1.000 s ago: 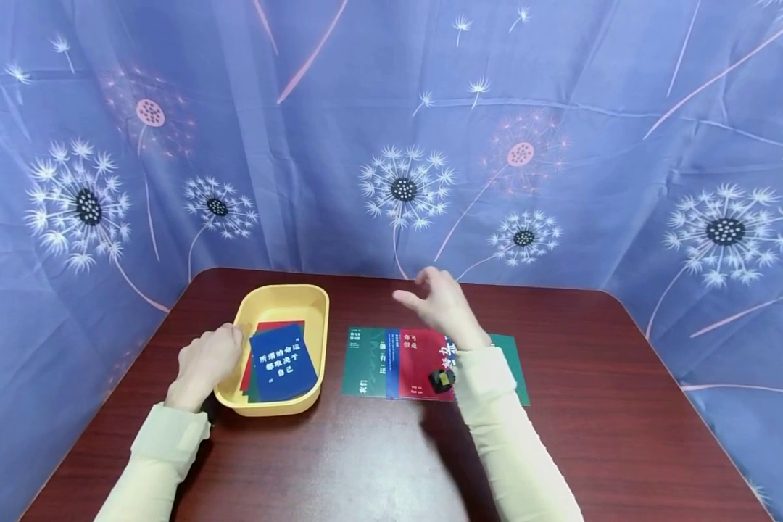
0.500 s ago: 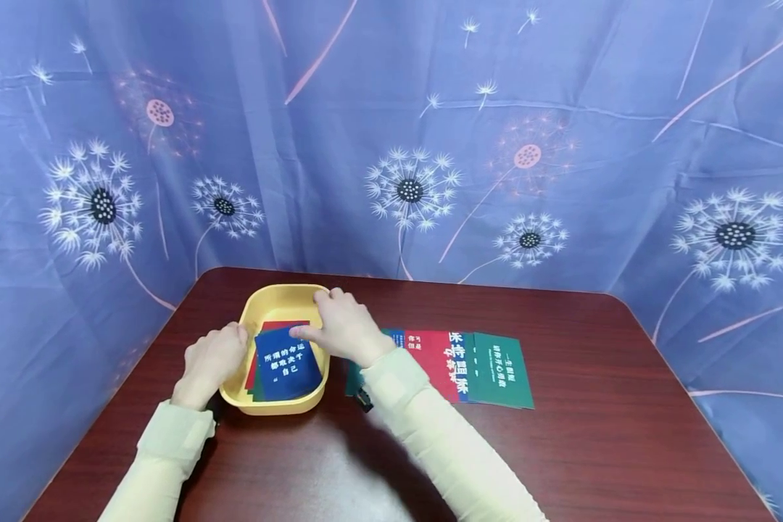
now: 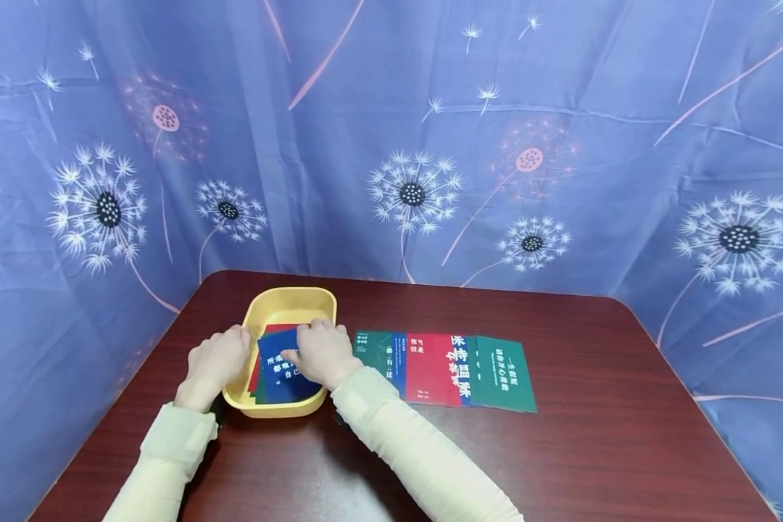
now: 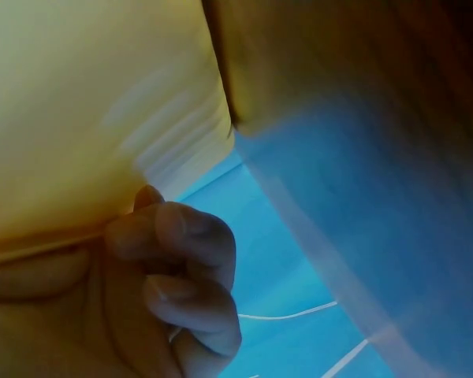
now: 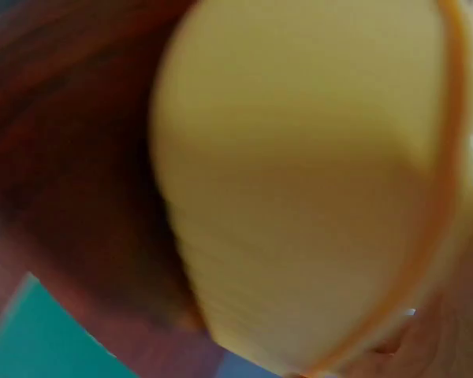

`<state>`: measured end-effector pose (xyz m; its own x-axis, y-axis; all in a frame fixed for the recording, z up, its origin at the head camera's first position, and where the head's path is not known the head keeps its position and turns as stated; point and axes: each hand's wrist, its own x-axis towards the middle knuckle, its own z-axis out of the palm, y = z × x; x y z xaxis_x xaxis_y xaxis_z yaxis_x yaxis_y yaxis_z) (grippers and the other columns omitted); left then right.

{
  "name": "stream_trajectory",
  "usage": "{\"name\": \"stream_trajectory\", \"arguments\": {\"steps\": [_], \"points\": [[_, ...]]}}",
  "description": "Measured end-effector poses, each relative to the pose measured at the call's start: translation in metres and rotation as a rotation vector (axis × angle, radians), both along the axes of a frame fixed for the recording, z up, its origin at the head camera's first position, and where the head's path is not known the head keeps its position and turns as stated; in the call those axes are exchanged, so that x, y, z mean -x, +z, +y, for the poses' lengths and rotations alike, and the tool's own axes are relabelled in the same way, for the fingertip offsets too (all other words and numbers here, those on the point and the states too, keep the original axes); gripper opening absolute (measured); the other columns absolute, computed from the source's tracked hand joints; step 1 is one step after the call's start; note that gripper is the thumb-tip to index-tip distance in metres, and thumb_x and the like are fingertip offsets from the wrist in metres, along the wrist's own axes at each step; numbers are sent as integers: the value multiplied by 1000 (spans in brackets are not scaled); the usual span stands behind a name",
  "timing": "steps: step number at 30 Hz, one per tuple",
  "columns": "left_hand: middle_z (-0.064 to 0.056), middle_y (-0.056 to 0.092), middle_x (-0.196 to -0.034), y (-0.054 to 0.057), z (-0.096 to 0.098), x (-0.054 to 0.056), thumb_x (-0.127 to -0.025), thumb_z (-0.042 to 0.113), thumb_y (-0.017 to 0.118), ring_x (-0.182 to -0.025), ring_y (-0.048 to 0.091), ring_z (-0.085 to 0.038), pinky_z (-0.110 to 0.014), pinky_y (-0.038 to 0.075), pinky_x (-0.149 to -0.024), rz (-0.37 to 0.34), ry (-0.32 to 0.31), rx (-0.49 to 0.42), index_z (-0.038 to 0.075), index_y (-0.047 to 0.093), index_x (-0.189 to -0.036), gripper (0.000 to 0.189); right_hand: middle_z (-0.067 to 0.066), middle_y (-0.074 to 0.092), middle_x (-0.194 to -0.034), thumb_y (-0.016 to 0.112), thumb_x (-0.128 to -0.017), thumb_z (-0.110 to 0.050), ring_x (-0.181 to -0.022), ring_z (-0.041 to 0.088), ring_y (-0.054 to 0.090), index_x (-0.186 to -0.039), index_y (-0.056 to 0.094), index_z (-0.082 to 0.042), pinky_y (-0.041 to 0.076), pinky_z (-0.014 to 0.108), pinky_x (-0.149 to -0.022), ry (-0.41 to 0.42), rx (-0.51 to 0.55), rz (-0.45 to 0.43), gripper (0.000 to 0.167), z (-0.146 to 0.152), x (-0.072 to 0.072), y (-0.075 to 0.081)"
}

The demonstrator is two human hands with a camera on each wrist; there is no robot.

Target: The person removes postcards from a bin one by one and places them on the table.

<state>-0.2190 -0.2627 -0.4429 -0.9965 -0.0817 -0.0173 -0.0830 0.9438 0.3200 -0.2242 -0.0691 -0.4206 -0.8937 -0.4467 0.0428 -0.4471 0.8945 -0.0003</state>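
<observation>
A yellow plastic basin [image 3: 331,301] stands at the left of the table in the head view. My left hand [image 3: 214,365] grips its left rim; the left wrist view shows curled fingers [image 4: 197,236] against the yellow wall. Inside lies a blue card [image 3: 275,380] with white characters, on top of red and green cards. My right hand [image 3: 326,353] reaches over the basin's right rim, thumb and fingers apart on the blue card, covering its right part. In the right wrist view the basin's outer wall [image 5: 299,181] fills the middle, and that hand is mostly hidden.
Right of the basin, a row of overlapping cards lies on the dark red wooden table [image 3: 594,406]: a green card [image 3: 373,348], a red card [image 3: 433,370] and another green card [image 3: 502,373] among them. A blue dandelion-print curtain [image 3: 339,181] hangs behind.
My right hand has moved left from above the card row, over the basin's rim and down onto the blue card. My left hand stays at the basin's left rim.
</observation>
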Motion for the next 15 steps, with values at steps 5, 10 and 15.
{"name": "stream_trajectory", "arguments": {"steps": [5,10,15], "points": [[-18,57,-77,-1,0,1,-105,33,25,-75,59,-40,-56,46,-63,-1,0,-5,-3,58,-101,49,-4,67,-111,47,-92,-66,-108,16,53,-118,68,-21,32,46,-99,-56,-41,-61,56,-7,3,-17],[-16,56,-74,0,0,1,-106,33,25,-74,58,-39,-55,46,-63,-9,-2,-9,-3,58,-101,48,-2,65,-120,42,-87,-75,-116,18,52,-130,62,-17,29,55,-104,-114,-91,-73,75,-16,4,-26],[-15,55,-73,-1,-1,1,-106,32,26,-72,58,-36,-53,47,-62,-11,-3,-7,-4,57,-102,47,-2,63,-122,40,-79,-85,-118,19,48,-128,65,-22,28,59,-102,-142,-174,-43,83,-22,5,-30]]}}
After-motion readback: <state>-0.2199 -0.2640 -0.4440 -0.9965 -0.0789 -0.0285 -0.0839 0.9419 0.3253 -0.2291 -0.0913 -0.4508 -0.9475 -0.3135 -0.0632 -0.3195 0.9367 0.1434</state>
